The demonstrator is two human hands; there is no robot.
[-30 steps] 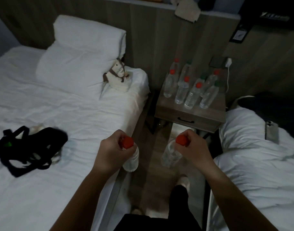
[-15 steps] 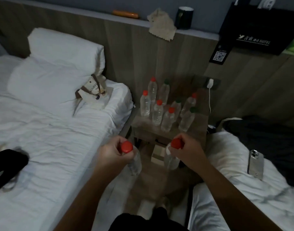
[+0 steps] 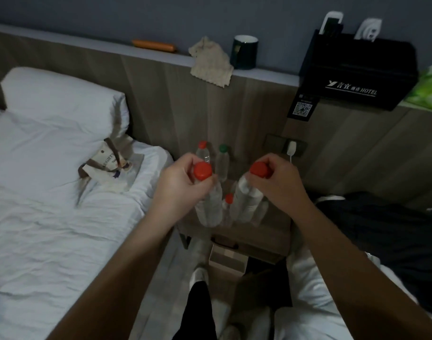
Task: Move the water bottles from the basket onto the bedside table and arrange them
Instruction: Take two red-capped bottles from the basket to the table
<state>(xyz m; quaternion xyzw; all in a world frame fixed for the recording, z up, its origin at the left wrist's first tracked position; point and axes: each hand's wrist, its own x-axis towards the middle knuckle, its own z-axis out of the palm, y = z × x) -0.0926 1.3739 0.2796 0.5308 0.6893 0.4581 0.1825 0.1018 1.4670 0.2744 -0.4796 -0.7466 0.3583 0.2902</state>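
Left hand [image 3: 179,182] and right hand [image 3: 277,182] each gripped a red-capped bottle by the neck above the bedside table [image 3: 271,231]; setting them down upright, clear of the standing bottles [image 3: 222,160], seemed advisable.

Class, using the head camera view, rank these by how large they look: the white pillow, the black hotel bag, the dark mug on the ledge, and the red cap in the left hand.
1. white pillow
2. black hotel bag
3. dark mug
4. red cap, held in the left hand

The cap is nearest the camera, so it looks bigger than it truly is.
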